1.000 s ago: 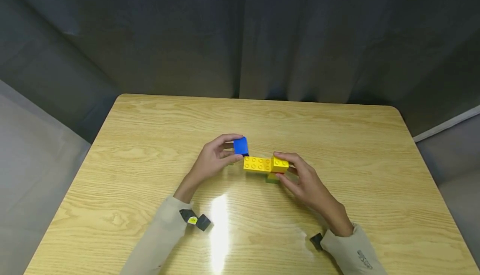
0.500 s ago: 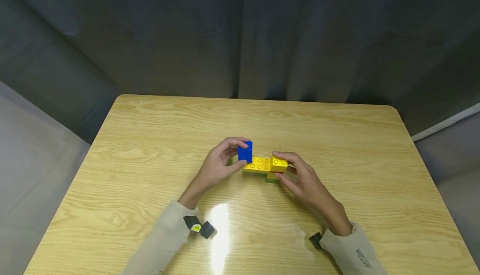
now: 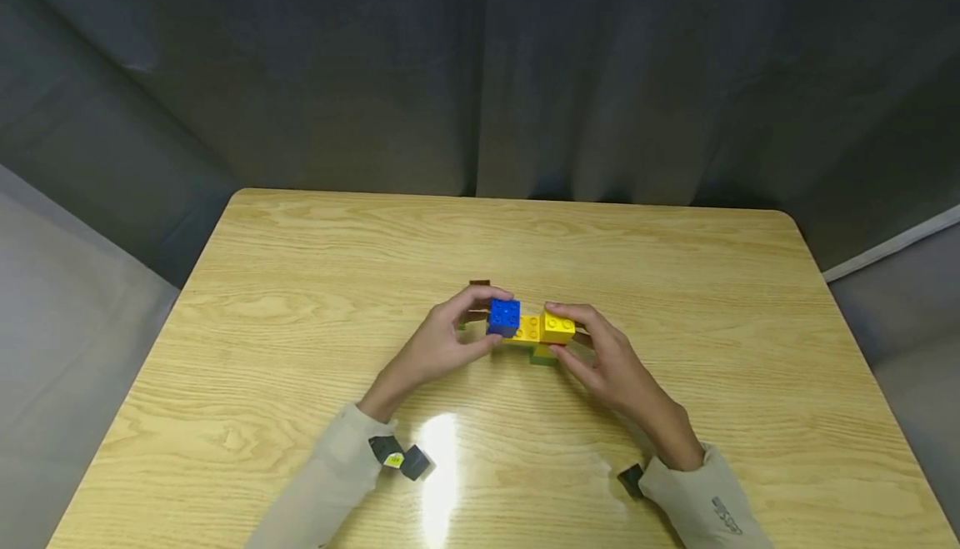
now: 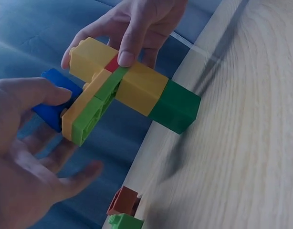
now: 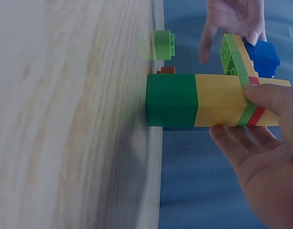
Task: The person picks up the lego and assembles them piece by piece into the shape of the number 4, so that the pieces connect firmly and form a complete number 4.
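Note:
My left hand (image 3: 438, 345) pinches a blue toy brick (image 3: 505, 316) by its front and back sides, studs up. It sits over the left end of a yellow stud-topped plate (image 3: 529, 329); whether it is pressed fully down cannot be told. At the plate's right end, my right hand (image 3: 615, 361) grips the tower between thumb and fingers. From the bottom, the tower has a dark green brick (image 5: 172, 100), a yellow brick (image 5: 220, 100), a light green layer (image 4: 96, 112), a thin red piece (image 5: 255, 114) and a yellow top brick (image 3: 557, 328).
Beyond my left hand, a reddish-brown brick (image 4: 123, 201) and a light green brick (image 4: 126, 222) lie on the wooden table (image 3: 300, 266). A dark curtain (image 3: 480, 74) hangs behind the table's far edge.
My left hand has moved right and slightly nearer, turning the blue brick studs-up and bringing it over the plate's left end. The right hand has stayed in place on the tower.

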A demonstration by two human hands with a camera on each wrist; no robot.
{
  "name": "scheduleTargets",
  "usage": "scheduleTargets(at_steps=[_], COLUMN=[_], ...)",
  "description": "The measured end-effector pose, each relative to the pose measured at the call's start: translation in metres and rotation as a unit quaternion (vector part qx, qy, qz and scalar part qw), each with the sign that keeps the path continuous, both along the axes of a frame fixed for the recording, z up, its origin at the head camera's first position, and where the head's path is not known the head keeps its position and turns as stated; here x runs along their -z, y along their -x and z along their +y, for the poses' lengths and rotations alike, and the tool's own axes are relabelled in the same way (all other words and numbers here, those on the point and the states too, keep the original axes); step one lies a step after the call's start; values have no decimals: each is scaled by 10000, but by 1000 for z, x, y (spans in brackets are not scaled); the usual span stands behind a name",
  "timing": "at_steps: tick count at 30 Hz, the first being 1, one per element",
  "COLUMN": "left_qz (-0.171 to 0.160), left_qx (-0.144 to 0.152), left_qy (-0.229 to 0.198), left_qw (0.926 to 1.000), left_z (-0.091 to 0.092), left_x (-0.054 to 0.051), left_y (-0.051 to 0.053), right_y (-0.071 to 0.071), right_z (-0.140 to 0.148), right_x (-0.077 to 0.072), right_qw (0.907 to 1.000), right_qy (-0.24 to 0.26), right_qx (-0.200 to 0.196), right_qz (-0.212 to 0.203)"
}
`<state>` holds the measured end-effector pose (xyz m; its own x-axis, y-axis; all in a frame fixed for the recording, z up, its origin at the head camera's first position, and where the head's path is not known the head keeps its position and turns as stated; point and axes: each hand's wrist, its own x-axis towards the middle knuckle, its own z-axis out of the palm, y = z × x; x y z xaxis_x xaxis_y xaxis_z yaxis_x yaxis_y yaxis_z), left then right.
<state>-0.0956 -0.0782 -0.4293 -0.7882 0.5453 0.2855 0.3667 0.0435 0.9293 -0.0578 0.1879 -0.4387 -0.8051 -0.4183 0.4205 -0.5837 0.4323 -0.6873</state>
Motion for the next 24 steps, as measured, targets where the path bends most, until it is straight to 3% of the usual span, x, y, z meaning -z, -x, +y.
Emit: scheduleTargets(at_steps=[4, 6, 11, 13, 16, 20, 24], left_qz=[-472, -563, -675, -941, -1693, -2827, -3392], left_qx=[184, 109, -568, -820, -974, -696, -391], left_qy=[-278, -410, -421, -397, -479, -798, -979], left_qw=[9983, 9975, 9952, 9914, 9796, 9533, 9348], left_z=[3, 7, 19, 23, 26, 26, 25], left_x=[-1, -1, -5, -9, -14, -17, -17], left_y=[-3, -4, -7, -9, -12, -13, -11], right_y=[0, 0, 0, 0, 0, 0, 0], right_z=[1, 1, 1, 1, 0, 1, 1], right_x=[1, 1, 1, 2, 2, 2, 2], right_qw=[10000, 10000, 10000, 10000, 10000, 10000, 10000], right_qy=[21, 33, 53, 52, 52, 52, 44], right_qx=[-6, -6, -6, -2, -8, -30, -24], right_qz=[-16, -6, 33, 47, 46, 20, -1])
